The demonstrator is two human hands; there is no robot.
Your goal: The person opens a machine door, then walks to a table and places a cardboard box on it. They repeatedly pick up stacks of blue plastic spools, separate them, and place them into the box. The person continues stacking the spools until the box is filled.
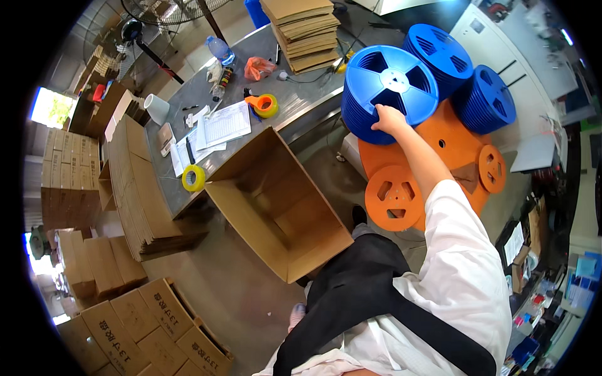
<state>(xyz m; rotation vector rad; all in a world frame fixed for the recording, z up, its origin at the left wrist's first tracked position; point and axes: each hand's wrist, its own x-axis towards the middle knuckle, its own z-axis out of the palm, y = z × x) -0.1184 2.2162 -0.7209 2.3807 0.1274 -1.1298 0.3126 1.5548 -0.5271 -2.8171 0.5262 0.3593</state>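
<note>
My right hand (390, 120) grips the near edge of a tall stack of blue plastic reels (395, 78), its fingers closed at one of the top reel's cutouts. How many reels the grip takes in is hidden. Two more blue reel stacks (437, 50) (493, 99) stand just beyond, on a large orange disc (429, 131). In front of me, an open cardboard box (276, 207) tilts against the table side, with nothing seen inside. My left hand does not show.
A grey metal table (295, 103) holds papers (226, 125), tape rolls (194, 178), a tape dispenser (256, 100) and stacked cardboard (304, 31). Orange reels (394, 198) lie right of the box. Flattened cartons (138, 188) lean at the table's left; closed cartons (150, 329) stand lower left.
</note>
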